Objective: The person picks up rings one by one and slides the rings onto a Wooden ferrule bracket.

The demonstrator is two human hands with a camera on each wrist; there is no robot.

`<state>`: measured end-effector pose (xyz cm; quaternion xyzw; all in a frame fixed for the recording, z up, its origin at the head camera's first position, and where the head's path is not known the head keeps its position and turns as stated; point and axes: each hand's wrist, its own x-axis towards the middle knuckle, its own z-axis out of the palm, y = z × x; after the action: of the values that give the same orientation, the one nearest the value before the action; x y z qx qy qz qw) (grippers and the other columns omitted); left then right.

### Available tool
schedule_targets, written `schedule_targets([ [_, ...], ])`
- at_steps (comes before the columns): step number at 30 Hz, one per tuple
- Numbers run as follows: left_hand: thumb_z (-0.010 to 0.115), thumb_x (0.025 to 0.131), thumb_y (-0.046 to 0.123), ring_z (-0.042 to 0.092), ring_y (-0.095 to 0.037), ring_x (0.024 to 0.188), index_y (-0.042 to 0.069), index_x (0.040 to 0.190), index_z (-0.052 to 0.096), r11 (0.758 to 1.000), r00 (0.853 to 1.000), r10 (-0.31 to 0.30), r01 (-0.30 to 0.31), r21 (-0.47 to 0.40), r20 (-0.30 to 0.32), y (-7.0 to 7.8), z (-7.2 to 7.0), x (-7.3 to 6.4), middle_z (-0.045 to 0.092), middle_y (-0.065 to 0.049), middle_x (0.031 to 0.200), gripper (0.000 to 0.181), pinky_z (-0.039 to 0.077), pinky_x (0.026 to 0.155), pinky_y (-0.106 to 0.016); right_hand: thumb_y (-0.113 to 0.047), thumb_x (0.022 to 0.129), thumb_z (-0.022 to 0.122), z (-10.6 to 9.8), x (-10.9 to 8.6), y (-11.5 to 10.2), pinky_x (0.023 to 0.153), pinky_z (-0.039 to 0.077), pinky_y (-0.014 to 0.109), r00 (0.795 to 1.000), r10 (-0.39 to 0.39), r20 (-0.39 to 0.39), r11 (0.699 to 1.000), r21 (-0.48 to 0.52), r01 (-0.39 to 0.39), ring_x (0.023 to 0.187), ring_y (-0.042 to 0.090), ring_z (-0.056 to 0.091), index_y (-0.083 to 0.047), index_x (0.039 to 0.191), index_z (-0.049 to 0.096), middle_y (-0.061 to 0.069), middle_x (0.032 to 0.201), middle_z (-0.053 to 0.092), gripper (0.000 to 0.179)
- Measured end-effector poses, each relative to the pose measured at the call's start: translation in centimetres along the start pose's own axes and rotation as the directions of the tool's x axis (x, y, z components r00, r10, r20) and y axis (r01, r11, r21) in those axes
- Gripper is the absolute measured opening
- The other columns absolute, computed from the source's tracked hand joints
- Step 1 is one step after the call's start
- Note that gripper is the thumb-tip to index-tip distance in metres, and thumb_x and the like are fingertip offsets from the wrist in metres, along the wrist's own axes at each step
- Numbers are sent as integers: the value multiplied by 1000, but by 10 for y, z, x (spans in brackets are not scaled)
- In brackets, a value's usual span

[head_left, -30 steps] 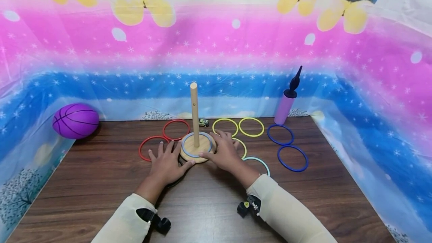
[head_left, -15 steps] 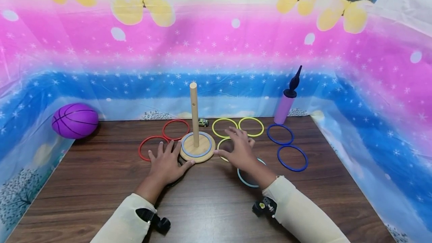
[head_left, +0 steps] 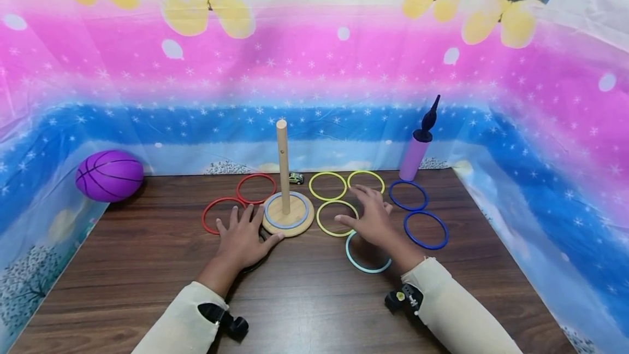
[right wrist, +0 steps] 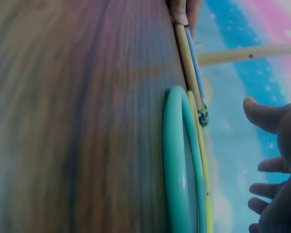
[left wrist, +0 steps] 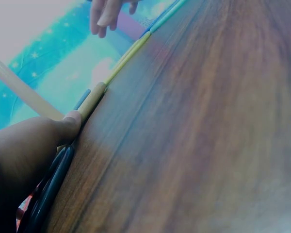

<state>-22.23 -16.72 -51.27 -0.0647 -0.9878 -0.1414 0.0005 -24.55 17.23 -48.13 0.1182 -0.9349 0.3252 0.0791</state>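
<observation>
In the head view a wooden base (head_left: 297, 216) with an upright peg (head_left: 284, 168) stands mid-table, a pale blue ring (head_left: 286, 228) lying flat around the peg. My left hand (head_left: 242, 242) rests with spread fingers at the base's left edge, its thumb at the front rim. A black ring (head_left: 257, 265) is partly hidden beneath that hand. My right hand (head_left: 374, 220) hovers over the table at right, fingers loosely bent and holding nothing. Below it lie a yellow ring (head_left: 318, 218) and a light turquoise ring (head_left: 368, 272). The right wrist view shows the raised hand (right wrist: 286, 145) apart from the turquoise ring (right wrist: 174, 160).
Two red rings (head_left: 203, 220) lie left of the base. More yellow rings (head_left: 328, 172) are behind, and two dark blue rings (head_left: 426, 248) are at right. A toy car (head_left: 296, 178), purple ball (head_left: 110, 176) and pump (head_left: 414, 157) stand along the back by the patterned cloth.
My right hand has left the base's right side and moved right, uncovering the yellow ring and more of the turquoise one. My left hand has stayed put.
</observation>
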Motion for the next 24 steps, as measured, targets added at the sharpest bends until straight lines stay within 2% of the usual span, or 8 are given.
schedule_targets([
  [6, 58, 101, 76, 16, -60, 165, 17, 175, 31, 1000, 1000, -2, 2, 2, 7, 1, -1, 1, 29, -25, 178, 99, 10, 121, -91, -38, 91, 91, -11, -6, 18, 116, 21, 87, 993, -101, 61, 994, 49, 98, 161, 49, 33, -11, 160, 56, 20, 170, 45, 82],
  [10, 58, 101, 76, 16, -60, 165, 17, 175, 31, 1000, 1000, -1, 1, 5, 5, 1, -2, 2, 29, -25, 178, 99, 9, 121, -91, -32, 90, 92, -19, -11, 32, 116, 21, 88, 974, -185, 130, 980, 99, 173, 158, 49, 36, -7, 160, 55, 21, 170, 45, 83],
  [13, 57, 101, 77, 16, -60, 165, 16, 174, 31, 1000, 1000, 0, 0, 3, 3, 1, -2, 2, 30, -25, 178, 99, 9, 121, -91, -31, 90, 93, -24, -15, 41, 116, 22, 86, 961, -218, 172, 972, 123, 199, 157, 47, 38, -7, 160, 55, 20, 169, 47, 84],
  [20, 57, 101, 77, 16, -60, 165, 17, 174, 31, 1000, 1000, -7, 7, 0, 13, 0, -1, 1, 29, -25, 178, 99, 9, 121, -91, -38, 87, 95, -34, -28, 53, 110, 27, 78, 948, -236, 213, 971, 98, 219, 153, 44, 42, -10, 160, 56, 15, 167, 52, 87],
  [24, 57, 101, 77, 16, -60, 165, 17, 175, 31, 1000, 1000, -6, 6, 0, 13, 0, -1, 1, 29, -25, 178, 99, 8, 121, -91, -42, 83, 97, -38, -35, 61, 110, 28, 79, 943, -222, 248, 975, 69, 212, 152, 42, 43, -13, 161, 56, 13, 166, 53, 93],
])
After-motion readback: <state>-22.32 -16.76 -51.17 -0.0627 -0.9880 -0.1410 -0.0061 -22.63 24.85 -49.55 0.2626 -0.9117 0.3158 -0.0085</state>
